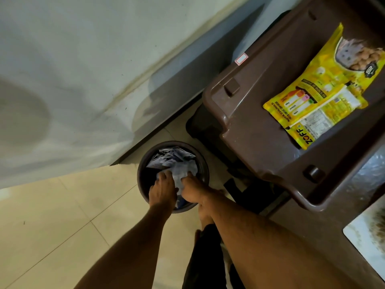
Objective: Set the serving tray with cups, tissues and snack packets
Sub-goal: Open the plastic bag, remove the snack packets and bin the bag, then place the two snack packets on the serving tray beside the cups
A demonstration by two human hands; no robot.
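A dark round bin (143,163) stands on the floor below me, filled with crumpled white paper or tissue (177,161). Both my hands are inside it: my left hand (163,189) presses down on the white paper with fingers spread, and my right hand (192,189) grips a fold of it beside the left. A brown plastic serving tray (245,113) rests at the right, with a large yellow snack packet (306,84) lying in it and a smaller yellow packet (318,124) overlapping its near end. No cups are in view.
A pale wall (73,69) with a dark skirting strip runs behind the bin. Beige floor tiles (62,215) spread to the left. A white mat or board (368,236) shows at the right edge. My leg (205,247) is below the arms.
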